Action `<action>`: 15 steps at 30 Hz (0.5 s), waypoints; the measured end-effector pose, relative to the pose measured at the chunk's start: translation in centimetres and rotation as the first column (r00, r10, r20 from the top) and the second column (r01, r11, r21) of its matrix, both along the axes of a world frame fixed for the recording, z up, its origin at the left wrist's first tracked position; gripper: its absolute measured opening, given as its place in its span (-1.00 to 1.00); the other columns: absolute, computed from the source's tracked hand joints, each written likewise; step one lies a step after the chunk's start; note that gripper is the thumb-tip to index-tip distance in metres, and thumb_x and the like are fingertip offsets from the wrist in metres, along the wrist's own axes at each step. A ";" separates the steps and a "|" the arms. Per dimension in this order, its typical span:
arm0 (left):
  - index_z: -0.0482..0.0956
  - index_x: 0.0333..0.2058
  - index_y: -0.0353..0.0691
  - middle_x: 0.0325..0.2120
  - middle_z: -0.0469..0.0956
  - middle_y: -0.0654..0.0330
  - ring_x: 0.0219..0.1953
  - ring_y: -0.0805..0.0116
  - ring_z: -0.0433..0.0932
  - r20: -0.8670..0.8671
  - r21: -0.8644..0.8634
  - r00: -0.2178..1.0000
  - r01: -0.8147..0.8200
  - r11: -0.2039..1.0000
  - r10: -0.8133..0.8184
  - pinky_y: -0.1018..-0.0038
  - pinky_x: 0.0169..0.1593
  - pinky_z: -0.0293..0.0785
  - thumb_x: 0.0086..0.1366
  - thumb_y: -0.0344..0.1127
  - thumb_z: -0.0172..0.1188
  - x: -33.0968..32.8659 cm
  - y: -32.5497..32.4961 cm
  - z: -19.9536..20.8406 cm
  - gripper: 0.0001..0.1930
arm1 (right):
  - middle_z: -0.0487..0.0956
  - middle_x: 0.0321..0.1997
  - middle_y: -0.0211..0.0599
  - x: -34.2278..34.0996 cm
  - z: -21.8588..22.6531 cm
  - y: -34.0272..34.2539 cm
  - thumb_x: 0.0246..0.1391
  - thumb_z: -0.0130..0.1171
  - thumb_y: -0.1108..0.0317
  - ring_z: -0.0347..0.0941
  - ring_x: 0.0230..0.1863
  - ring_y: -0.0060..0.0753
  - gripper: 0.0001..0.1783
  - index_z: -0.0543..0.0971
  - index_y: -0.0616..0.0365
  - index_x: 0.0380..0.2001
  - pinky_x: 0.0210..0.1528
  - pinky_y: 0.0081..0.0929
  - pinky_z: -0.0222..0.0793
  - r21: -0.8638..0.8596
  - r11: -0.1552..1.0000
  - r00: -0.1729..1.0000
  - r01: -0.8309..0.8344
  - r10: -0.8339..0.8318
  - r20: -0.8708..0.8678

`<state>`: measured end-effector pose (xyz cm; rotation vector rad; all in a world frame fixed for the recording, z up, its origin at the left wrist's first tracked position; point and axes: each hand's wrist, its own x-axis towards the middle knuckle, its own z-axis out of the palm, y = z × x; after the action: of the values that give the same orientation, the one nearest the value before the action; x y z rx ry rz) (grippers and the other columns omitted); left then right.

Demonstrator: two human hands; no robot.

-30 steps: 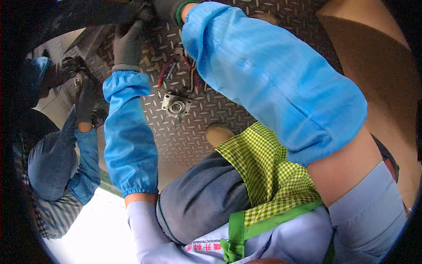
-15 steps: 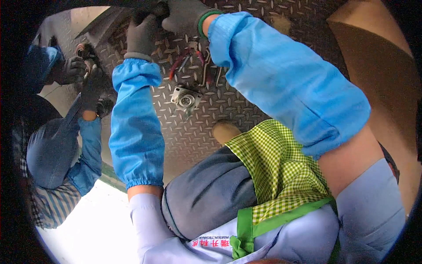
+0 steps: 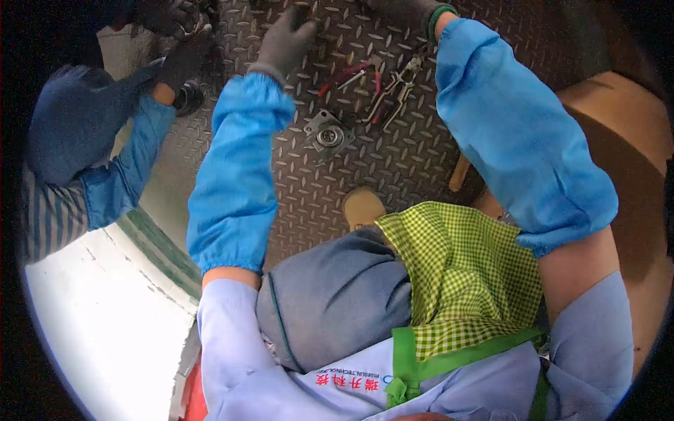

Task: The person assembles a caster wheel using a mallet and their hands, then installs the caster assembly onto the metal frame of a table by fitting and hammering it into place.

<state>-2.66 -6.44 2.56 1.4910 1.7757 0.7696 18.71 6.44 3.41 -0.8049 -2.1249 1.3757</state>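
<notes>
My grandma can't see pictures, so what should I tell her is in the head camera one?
A person's gloved left hand and right hand, the right partly cut off by the top edge, are over a dark bumpy floor. A red-handled tool and a metal plate with a round middle lie there; another person is at the left.

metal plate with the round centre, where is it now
In the head view, the metal plate lies on the textured floor just left of centre, below the red-handled tool and right of the blue left sleeve.
</notes>
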 end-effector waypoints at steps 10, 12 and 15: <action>0.45 -0.13 -0.08 -0.29 0.50 0.04 -0.15 -0.04 0.45 -0.464 -0.550 0.706 0.244 0.799 -0.535 0.19 -0.14 0.42 0.07 -0.26 0.15 8.5 -11.4 1.6 -0.67 | 0.49 -0.12 0.01 -1.4 0.8 -0.7 0.02 -0.02 0.12 0.38 -0.09 -0.04 -0.56 0.45 0.18 -0.10 -0.05 -0.26 0.27 -0.003 0.999 0.899 0.052 -0.045 0.437; 0.44 -0.12 0.00 -0.25 0.50 0.12 -0.12 0.06 0.45 -0.539 -0.522 0.585 0.333 0.786 -0.606 0.10 -0.08 0.33 0.14 -0.25 0.02 11.1 -10.4 -0.6 -0.71 | 0.48 -0.10 0.02 3.4 -4.6 2.2 0.05 -0.06 0.16 0.37 -0.07 -0.02 -0.58 0.44 0.17 -0.09 -0.04 -0.25 0.26 0.043 0.998 0.986 -0.042 0.035 0.165; 0.46 -0.14 0.04 -0.27 0.52 0.19 -0.15 0.19 0.47 -0.615 -0.486 0.589 0.240 0.840 -0.524 0.03 -0.02 0.20 0.16 -0.28 -0.03 9.9 -12.6 -0.5 -0.73 | 0.53 -0.26 -0.06 -0.5 -0.3 -1.5 0.14 -0.13 0.26 0.45 -0.24 -0.13 -0.71 0.45 0.19 -0.17 -0.23 -0.29 0.37 0.012 0.999 0.873 0.034 -0.036 0.486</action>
<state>7.25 -19.06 2.04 1.9795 1.8494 -0.4656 18.25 4.91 3.06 -1.2959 -2.4626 1.2426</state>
